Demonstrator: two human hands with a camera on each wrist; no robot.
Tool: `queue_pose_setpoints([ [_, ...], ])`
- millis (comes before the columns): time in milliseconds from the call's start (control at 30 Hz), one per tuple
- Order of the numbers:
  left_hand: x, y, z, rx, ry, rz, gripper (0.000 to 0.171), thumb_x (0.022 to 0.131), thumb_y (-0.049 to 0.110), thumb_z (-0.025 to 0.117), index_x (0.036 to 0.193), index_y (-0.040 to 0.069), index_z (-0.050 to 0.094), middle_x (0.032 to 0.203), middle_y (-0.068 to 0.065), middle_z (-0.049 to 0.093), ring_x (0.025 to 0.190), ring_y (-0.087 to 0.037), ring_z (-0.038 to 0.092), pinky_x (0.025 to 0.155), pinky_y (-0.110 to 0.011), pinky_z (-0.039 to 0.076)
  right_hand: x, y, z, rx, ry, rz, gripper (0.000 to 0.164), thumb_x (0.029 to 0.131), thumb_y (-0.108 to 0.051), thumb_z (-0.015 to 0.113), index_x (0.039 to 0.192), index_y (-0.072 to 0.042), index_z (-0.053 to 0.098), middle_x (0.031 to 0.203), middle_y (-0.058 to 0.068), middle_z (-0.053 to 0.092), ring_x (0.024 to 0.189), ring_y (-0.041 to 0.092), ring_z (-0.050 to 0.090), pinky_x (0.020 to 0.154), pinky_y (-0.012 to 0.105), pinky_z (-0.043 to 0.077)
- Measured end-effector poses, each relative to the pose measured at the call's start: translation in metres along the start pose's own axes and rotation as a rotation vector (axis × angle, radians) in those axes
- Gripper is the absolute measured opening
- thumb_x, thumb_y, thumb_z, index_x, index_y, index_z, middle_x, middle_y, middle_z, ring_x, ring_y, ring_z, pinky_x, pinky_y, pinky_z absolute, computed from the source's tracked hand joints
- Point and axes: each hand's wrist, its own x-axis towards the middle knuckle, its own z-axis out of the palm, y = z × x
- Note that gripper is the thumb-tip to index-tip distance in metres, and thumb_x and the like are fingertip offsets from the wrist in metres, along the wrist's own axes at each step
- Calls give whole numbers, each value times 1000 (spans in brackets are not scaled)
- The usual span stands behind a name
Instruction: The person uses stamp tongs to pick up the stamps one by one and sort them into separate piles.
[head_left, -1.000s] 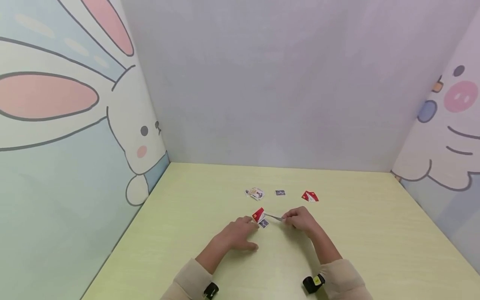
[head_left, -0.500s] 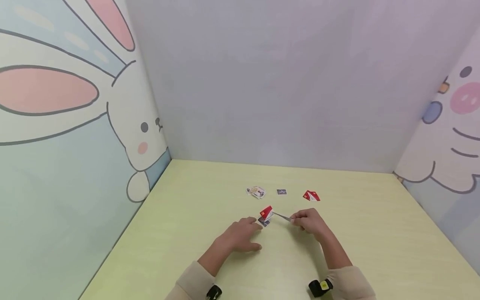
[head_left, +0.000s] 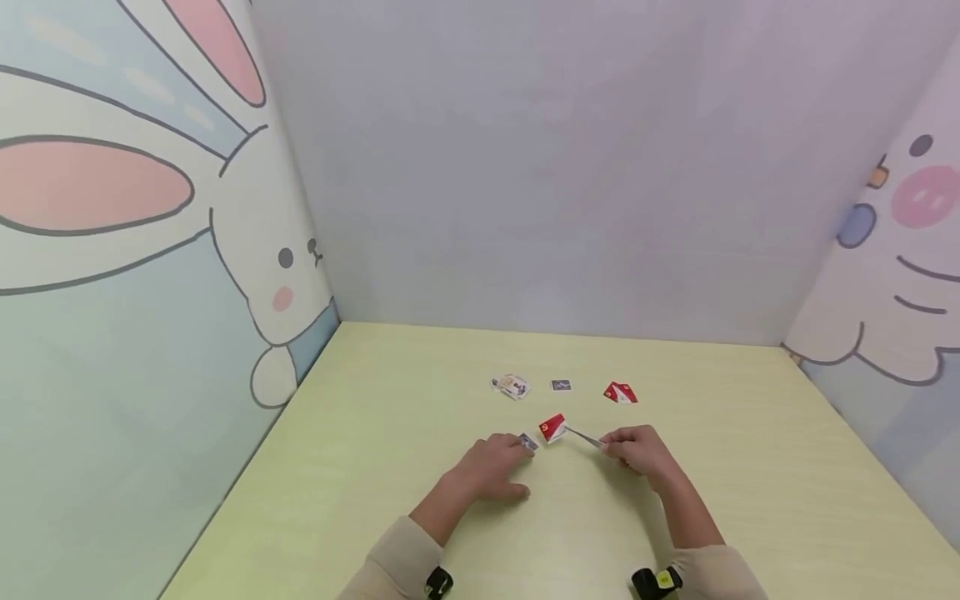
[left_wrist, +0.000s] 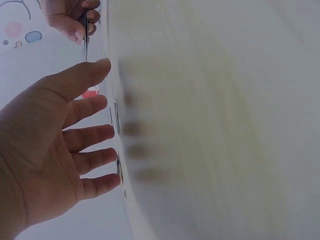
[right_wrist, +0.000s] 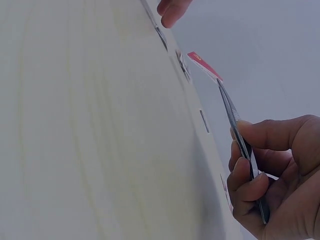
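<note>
My right hand (head_left: 636, 450) grips a pair of metal tweezers (right_wrist: 235, 117) between thumb and fingers. At the tweezers' tips a red and white sticker (right_wrist: 206, 66) is pinched, raised off the table in the right wrist view. In the head view this red sticker (head_left: 552, 427) is just right of a small dark blue picture piece (head_left: 528, 442) on the table. My left hand (head_left: 495, 467) is spread beside that blue piece, its fingertips over or at the piece's left edge. In the left wrist view the fingers (left_wrist: 92, 137) are straight and hold nothing.
Farther back on the pale yellow table (head_left: 420, 367) lie a pile of picture pieces (head_left: 512, 386), one dark blue piece (head_left: 561, 385) and some red and white pieces (head_left: 621, 392). A grey wall (head_left: 555, 183) rises behind, with cartoon-printed panels (head_left: 255, 250) at the sides.
The tweezers and red sticker have moved to the right with my right hand, away from the blue piece, which now shows apart from it. My left hand has shifted slightly right.
</note>
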Motion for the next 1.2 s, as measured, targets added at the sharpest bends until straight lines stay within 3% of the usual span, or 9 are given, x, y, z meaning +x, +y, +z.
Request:
queue_pose_setpoints([
  [333, 1, 2, 3, -56, -64, -46, 55, 81, 40, 70, 128, 15, 56, 129, -3, 50, 119, -23, 44, 92, -38, 42, -2, 13, -7, 30, 20, 11, 15, 83, -3, 60, 92, 5, 68, 58, 4, 49, 48, 14, 37, 44, 25, 30],
  [1200, 1, 5, -1, -52, -72, -75, 55, 78, 42, 72, 124, 15, 59, 130, -3, 49, 118, -21, 45, 91, -33, 42, -2, 30, -34, 62, 92, 54, 23, 87, -6, 58, 104, 9, 65, 65, 7, 53, 53, 18, 42, 47, 28, 36],
])
